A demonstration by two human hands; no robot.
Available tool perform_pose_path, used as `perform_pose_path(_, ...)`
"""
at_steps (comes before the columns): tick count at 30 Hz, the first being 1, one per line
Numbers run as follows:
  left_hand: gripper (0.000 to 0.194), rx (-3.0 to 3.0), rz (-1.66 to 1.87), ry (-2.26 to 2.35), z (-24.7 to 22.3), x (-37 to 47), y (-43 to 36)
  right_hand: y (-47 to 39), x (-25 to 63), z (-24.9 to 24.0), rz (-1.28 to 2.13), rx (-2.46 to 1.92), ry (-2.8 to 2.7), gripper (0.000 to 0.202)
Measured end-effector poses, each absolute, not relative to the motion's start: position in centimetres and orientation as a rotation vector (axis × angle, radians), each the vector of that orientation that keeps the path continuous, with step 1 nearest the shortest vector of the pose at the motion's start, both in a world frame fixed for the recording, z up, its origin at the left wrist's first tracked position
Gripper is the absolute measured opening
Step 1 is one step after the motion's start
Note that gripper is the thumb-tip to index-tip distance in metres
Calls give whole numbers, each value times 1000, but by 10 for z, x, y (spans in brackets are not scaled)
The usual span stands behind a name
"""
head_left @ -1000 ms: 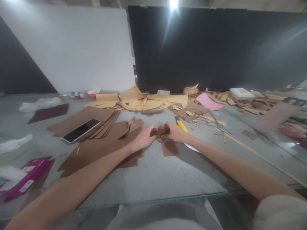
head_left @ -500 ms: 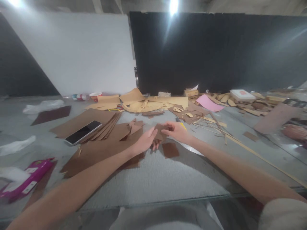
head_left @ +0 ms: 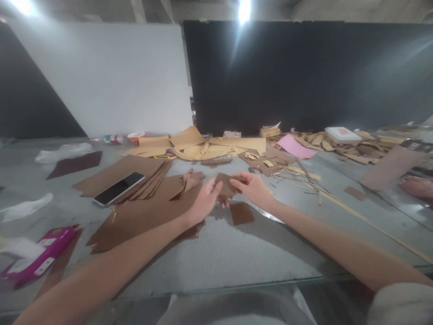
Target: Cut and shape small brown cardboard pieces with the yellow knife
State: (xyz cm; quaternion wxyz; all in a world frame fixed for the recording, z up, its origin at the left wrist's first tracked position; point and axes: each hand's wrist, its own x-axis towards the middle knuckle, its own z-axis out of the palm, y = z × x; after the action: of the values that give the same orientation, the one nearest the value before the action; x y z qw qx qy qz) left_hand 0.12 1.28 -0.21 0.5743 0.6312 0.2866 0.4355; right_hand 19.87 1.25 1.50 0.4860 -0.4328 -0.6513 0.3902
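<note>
Between my two hands, a little above the table, is a small brown leather-like piece [head_left: 226, 184]. My left hand [head_left: 206, 198] grips its left side, the thumb on top and other fingers underneath. On the opposite side my right hand [head_left: 252, 187] pinches the edge between thumb and fingers. A separate brown square [head_left: 241, 213] lies flat on the table just below the hands. Left of my left hand, larger brown sheets [head_left: 145, 216] are spread out, with small folded scraps [head_left: 190, 180] on them.
A phone [head_left: 119, 188] rests on brown sheets at the left. Nearer me is a magenta tissue pack [head_left: 43, 257]. Tan offcuts [head_left: 219, 146] line the back, beside a pink sheet [head_left: 297, 146] and a white box [head_left: 343, 135]. Thin strips [head_left: 365, 219] cross the right side.
The held piece now lies flatter and shows more of its upper face between my hands. My left hand has shifted slightly; both hands keep their grip.
</note>
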Motion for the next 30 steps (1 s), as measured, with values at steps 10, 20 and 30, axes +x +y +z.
perform_pose_path(10, 58, 1458, 1032, 668, -2, -5, 20, 27, 207, 2, 923, -1060, -1500, 44)
perform_pose_path(20, 41, 1794, 943, 906, -9, -11, 18, 30, 213, 3, 909, -1105, -1701, 41)
perform_pose_path(30, 19, 2602, 900, 1481, 6, -42, 44, 81, 276, -4, 581, -1409, -1800, 26)
